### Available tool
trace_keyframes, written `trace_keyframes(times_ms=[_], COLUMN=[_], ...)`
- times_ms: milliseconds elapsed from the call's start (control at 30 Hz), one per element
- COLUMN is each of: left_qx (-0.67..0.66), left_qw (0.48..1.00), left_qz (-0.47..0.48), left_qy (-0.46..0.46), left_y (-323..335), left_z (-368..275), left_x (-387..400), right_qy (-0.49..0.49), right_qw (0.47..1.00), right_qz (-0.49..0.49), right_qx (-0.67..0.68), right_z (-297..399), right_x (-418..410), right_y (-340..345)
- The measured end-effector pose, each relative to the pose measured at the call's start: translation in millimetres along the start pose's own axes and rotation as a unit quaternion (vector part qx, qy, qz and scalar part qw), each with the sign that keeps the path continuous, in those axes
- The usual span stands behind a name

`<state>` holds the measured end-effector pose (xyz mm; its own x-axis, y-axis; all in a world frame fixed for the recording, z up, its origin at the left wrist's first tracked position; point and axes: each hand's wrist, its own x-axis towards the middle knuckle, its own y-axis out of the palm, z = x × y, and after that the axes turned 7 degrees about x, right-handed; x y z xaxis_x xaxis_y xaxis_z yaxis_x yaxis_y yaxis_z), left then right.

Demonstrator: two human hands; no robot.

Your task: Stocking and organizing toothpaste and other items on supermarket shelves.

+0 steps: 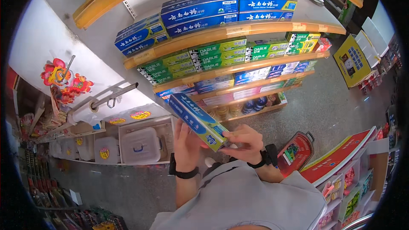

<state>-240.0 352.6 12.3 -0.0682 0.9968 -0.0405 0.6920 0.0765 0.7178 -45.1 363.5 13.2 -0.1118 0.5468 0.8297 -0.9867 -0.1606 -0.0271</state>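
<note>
A blue and yellow-green toothpaste carton is held at a slant in front of my chest, bearing writing. My left hand supports it from beneath and along its left side, the fingers partly hidden behind it. My right hand grips the near right end between thumb and fingers. Beyond the carton rises a tiered shelf, whose upper board carries stacked blue toothpaste cartons of similar look. On the board below stand green Darlie toothpaste boxes.
A red shopping basket with a green package inside stands on the floor at right. Lidded clear plastic boxes line the left side. A metal rod juts out at left. At lower right is a candy display with a red top.
</note>
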Motion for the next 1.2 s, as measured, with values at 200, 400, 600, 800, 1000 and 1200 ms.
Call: trace_keyframes(times_ms=[200,400,600,800,1000,1200], left_qx=[0.040,0.042,0.082,0.133,0.213,0.310], left_qw=[0.998,0.995,0.996,0.989,0.964,0.921], left_qz=[-0.015,-0.076,-0.019,0.055,0.155,0.228], left_qy=[0.055,0.039,0.004,-0.035,-0.035,-0.058], left_y=[-3,4,-9,8,8,4], left_z=[-11,-31,-62,-97,-116,-135], left_x=[-10,-6,6,27,44,61], right_qy=[-0.013,0.041,0.055,0.016,-0.041,-0.013], right_qw=[1.000,0.997,0.989,0.971,0.973,0.938], right_qz=[0.015,0.069,0.077,0.163,0.201,0.338], right_qx=[-0.002,0.019,-0.113,-0.176,-0.101,-0.071], right_z=[0,2,-9,-17,-36,-46], right_x=[2,11,52,133,171,184], right_y=[23,27,0,-7,1,1])
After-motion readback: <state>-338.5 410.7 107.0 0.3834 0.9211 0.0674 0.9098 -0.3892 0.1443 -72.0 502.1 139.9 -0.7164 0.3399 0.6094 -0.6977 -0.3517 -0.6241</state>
